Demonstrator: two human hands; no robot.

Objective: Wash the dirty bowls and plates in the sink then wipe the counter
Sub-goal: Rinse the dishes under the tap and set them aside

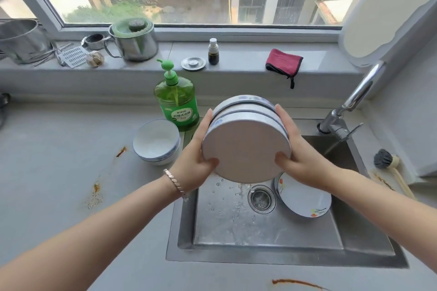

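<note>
I'm draining a stack of plates over the sink

On the left, the counter (59, 149) has brown sauce spots (95, 192) and two clean-looking bowls (156, 143) sitting one inside the other by the green soap bottle (176, 101). My left hand (196, 158) and right hand (300, 156) are pressed on each side of the plates (246, 144), tipped on edge so water drips into the sink (236, 224). One flowered plate (305, 198) leans in the sink by the drain. I think I set the stack by the bowls next, gripping tight since it's wet, then wash the last plate. The red cloth (283, 61) waits on the sill
</note>
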